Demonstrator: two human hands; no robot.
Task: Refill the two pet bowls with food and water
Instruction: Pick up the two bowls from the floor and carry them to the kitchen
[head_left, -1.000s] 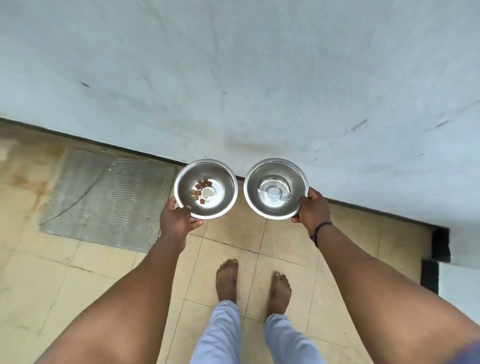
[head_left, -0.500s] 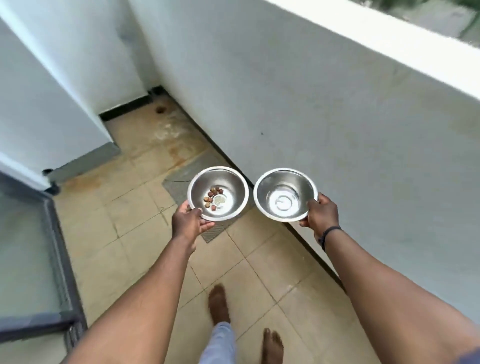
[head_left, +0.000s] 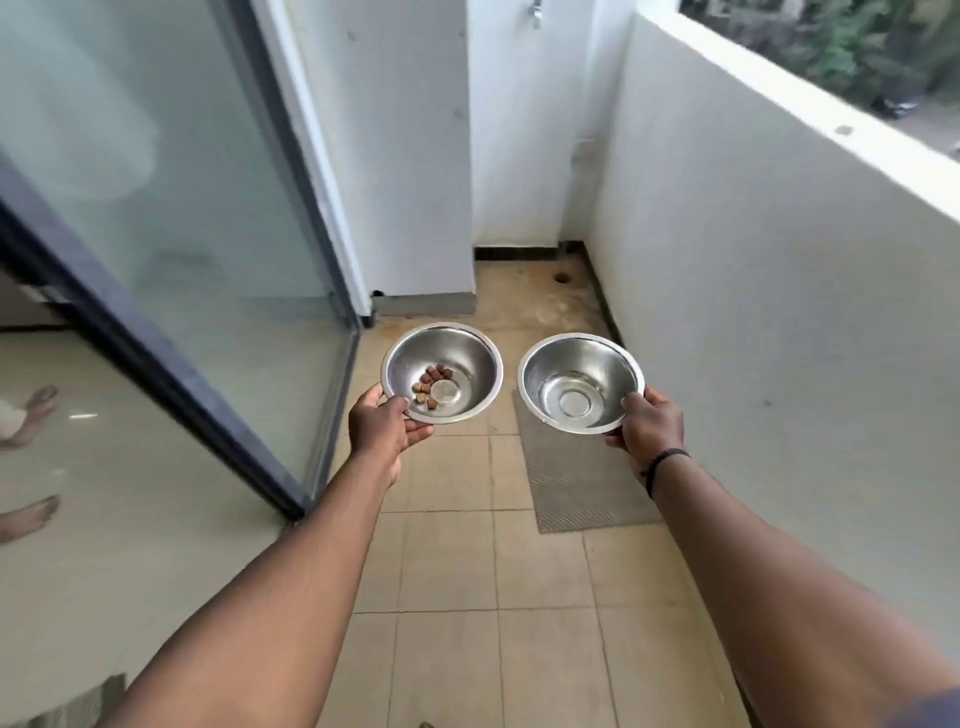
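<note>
While we look down from the head camera, we hold two steel bowls out in front of us above a tiled balcony floor (head_left: 519, 597). Our left hand (head_left: 383, 431) grips the near rim of the food bowl (head_left: 457, 358), thumb laid over the edge and fingers (head_left: 418, 430) curled beneath it, so the hand is closed on the bowl. A small cluster of brown kibble (head_left: 432, 380) lies at the bottom of that bowl, beside the round flat centre. Our right hand (head_left: 652, 428) holds the second bowl (head_left: 597, 364) the same way at its near right rim, thumb on top and fingers closed under it; a dark band (head_left: 662, 462) circles that wrist. We see no kibble in this bowl, and whether it holds a little water we cannot tell. Both bowls sit level, side by side and apart from each other. Below the right-hand bowl a grey ribbed mat (head_left: 582, 493) lies on the tiles against the white parapet wall (head_left: 753, 312). To our left stands a glass sliding door (head_left: 197, 208) in a dark frame, with a white pillar (head_left: 405, 156) behind it.
</note>
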